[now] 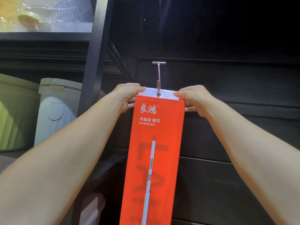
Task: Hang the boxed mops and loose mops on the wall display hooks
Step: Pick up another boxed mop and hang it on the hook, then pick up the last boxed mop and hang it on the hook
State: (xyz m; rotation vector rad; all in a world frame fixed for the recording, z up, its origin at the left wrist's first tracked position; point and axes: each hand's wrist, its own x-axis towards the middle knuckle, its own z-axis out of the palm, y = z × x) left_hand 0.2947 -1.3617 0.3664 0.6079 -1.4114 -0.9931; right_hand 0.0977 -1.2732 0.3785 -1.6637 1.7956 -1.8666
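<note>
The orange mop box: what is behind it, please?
Dark wall panels show beside the orange mop box; a metal hook sits in the hole of its white tab. The wall directly behind it is covered.

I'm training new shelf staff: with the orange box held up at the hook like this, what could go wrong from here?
1. The white tab seems to sit near the tip of the hook; if the left hand and right hand release before it slides further on, the orange box may slip off.
2. The long box would hang from that single thin tab, which might bend or tear.
</note>
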